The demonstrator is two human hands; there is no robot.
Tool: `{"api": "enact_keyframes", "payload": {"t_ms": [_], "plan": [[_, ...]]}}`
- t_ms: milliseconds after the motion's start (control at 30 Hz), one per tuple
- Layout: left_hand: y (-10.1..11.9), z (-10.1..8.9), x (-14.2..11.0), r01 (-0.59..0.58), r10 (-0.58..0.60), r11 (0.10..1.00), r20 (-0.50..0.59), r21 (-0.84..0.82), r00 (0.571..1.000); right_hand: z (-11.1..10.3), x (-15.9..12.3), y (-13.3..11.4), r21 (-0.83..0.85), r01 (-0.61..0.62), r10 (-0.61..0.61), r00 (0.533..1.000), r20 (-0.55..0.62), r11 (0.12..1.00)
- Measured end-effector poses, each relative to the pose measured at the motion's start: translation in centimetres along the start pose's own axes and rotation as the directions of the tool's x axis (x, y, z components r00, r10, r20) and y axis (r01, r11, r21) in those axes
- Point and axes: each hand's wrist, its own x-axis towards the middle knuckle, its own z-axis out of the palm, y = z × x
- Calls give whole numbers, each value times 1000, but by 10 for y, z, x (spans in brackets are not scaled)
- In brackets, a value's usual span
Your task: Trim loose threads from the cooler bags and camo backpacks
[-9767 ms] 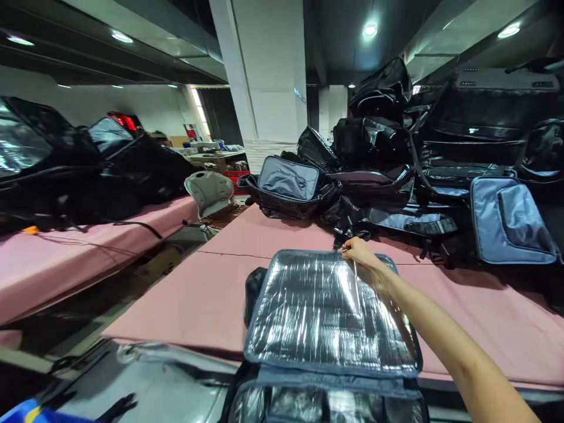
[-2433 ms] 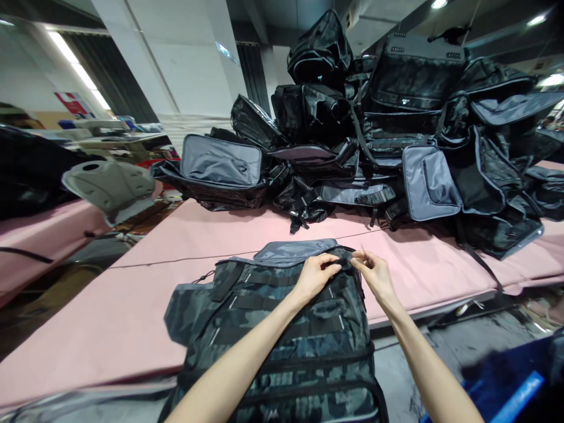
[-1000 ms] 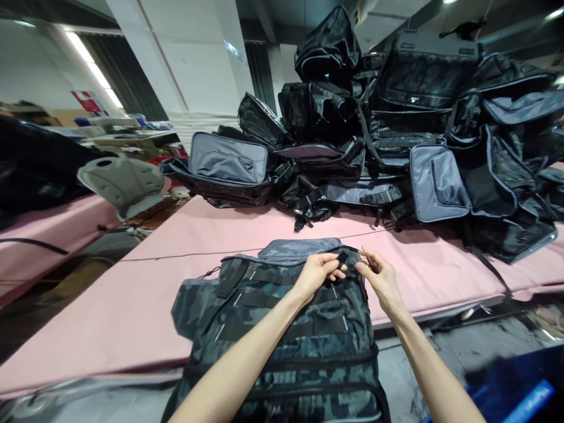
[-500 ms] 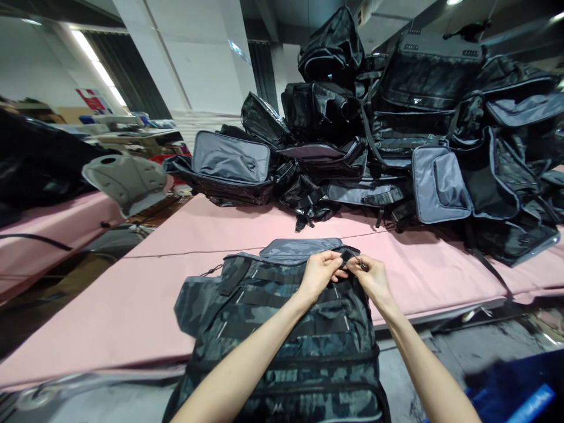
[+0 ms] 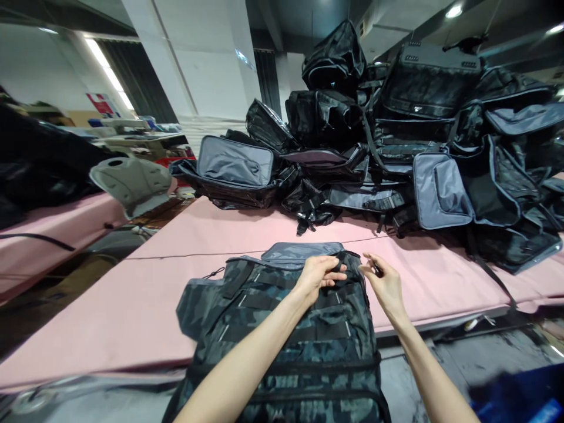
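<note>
A dark camouflage backpack [image 5: 286, 341] lies flat on the pink table [image 5: 132, 311], its top end pointing away from me. My left hand [image 5: 318, 274] is closed in a pinch on a black strap [image 5: 341, 261] at the bag's top edge. Just right of the strap, my right hand [image 5: 384, 283] has its fingers pinched round a small thin dark tool [image 5: 374, 267] that I cannot name. The two hands are a short gap apart. A grey lining flap [image 5: 299, 251] shows at the bag's far end.
A tall heap of black and grey bags [image 5: 396, 135] fills the back and right of the table. An open grey-lined bag [image 5: 233, 167] lies at its left end. A pale moulded seat [image 5: 132, 182] stands in the aisle beside a second pink table [image 5: 53, 229].
Half a second ago my right hand touched the strap beside my left hand; it has drawn back to the right. Ten seconds ago the bag lay with its silver lining up.
</note>
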Motion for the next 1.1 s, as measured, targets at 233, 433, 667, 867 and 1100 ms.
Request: {"api": "enact_keyframes", "payload": {"t_ms": [233, 433, 667, 867, 1100], "plan": [[0, -4, 2, 24, -21, 997, 40, -72, 999, 0, -9, 3, -420, 419, -442, 896, 48, 805], [-1, -1, 1, 9, -8, 1000, 33, -27, 999, 1, -7, -5, -532, 563, -615, 783, 97, 632], [1, 2, -2, 6, -6, 1000, -21, -5, 1000, -6, -10, -2, -551, 550, -589, 798, 127, 628], [-2, 3, 0, 11, -10, 1000, -2, 27, 1000, -3, -8, -4, -532, 580, -612, 779, 138, 617], [-4, 4, 2, -5, 5, 999, -6, 54, 1000, -1, -7, -4, -612, 580, -631, 758, 164, 537]]}}
